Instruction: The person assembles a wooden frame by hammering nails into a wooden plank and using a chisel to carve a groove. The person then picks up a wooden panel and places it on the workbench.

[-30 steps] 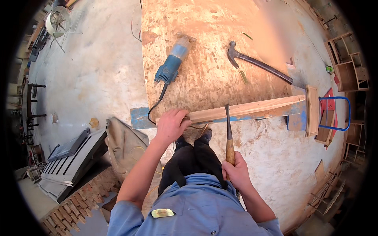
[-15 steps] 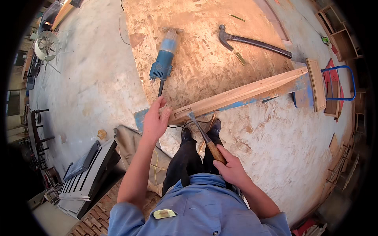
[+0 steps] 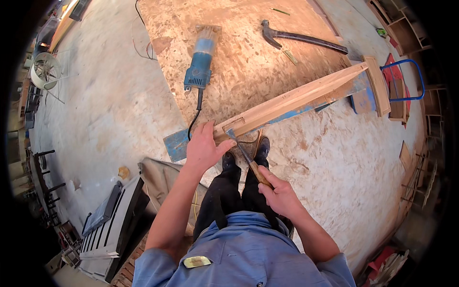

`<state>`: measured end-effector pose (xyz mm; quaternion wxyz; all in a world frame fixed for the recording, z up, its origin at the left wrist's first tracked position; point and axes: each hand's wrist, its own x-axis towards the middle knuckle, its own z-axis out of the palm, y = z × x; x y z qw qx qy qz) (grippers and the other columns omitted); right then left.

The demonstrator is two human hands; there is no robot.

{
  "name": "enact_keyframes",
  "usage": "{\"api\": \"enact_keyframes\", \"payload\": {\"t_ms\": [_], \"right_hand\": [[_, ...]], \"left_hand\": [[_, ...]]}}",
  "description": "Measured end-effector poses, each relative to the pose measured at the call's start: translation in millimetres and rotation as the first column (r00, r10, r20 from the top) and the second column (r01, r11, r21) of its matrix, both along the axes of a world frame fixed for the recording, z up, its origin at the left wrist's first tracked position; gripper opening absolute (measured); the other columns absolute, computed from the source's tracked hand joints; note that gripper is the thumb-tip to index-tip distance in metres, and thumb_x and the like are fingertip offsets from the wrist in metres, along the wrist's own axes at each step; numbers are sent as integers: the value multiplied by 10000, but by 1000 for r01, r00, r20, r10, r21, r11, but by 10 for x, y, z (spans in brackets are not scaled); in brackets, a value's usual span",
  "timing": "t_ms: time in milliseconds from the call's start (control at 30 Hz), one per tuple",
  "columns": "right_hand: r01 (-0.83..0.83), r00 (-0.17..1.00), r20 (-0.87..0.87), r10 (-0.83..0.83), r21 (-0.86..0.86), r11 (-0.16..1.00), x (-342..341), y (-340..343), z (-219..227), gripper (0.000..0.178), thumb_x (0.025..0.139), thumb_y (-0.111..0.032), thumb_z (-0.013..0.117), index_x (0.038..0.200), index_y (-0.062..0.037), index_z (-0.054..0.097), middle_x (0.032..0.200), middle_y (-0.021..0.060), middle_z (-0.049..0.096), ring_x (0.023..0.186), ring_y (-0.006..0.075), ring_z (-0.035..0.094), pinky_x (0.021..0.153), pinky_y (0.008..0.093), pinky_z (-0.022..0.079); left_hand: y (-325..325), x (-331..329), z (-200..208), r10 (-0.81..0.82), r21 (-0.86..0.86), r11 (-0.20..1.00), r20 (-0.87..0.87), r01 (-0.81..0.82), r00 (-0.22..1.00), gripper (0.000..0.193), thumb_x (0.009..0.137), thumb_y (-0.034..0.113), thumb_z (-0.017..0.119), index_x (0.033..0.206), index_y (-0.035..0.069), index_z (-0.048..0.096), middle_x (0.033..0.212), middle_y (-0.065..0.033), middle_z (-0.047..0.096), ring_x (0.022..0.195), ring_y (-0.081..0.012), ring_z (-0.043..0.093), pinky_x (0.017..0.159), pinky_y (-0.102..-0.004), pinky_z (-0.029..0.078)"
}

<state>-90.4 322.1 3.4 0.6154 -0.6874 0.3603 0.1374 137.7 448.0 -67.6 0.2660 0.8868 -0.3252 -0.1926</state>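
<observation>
My right hand (image 3: 282, 195) is wrapped round the wooden handle of a chisel (image 3: 245, 154). Its blade tip rests at the near edge of a long pale wooden beam (image 3: 296, 98), beside a rectangular recess cut near the beam's left end. At that same end, my left hand (image 3: 204, 149) grips the wood, fingers over the top and thumb stretched toward the chisel blade. Beneath the beam runs a worn blue board (image 3: 176, 144), lying slantwise.
A blue power trimmer (image 3: 199, 64) with a black cord lies on the stained wooden worktop (image 3: 239, 91). To the right are a claw hammer (image 3: 306, 42) and a short flat strip (image 3: 289, 57). A wooden panel (image 3: 378, 86) and blue-framed stool (image 3: 411, 80) stand beyond the beam's far end.
My left hand has come down and right onto the beam's end, its thumb moving close to the chisel. The chisel stays in my right hand. The whole view has shifted slightly.
</observation>
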Motion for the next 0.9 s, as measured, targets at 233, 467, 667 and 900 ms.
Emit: {"api": "enact_keyframes", "payload": {"t_ms": [233,467,667,900], "right_hand": [[-21,1000,-14,19,-91,996,59,75,160,525,970,-170,593,1479,-161,463,941,111,645,754,194,581,706,307,502],[-67,994,-91,53,-154,986,214,136,362,492,985,-205,567,1458,-124,459,1181,252,650,1046,428,638,898,421,508],[24,999,-33,-29,-160,987,286,290,146,491,983,-198,578,1449,-90,469,1131,250,669,1002,375,662,869,388,517],[179,978,134,-158,-162,970,281,627,-218,507,976,-166,604,1452,-64,462,1104,250,678,1005,367,683,855,363,524]], "left_hand": [[-13,-21,45,13,-41,999,8,-13,1000,813,780,500,769,1320,-49,506,1237,-255,569,1138,-412,566,937,-455,486],[-19,-15,27,13,-84,996,-41,-17,999,777,802,497,749,1285,-66,516,1137,-253,576,1067,-417,572,894,-464,487],[-20,-46,-105,9,-146,989,22,-6,1000,654,843,433,718,1213,-73,531,1080,-246,562,1018,-422,557,873,-474,471],[-51,3,-114,-6,-160,987,22,9,1000,556,821,321,729,1167,-68,535,1067,-237,561,1011,-424,561,859,-469,482]]}}
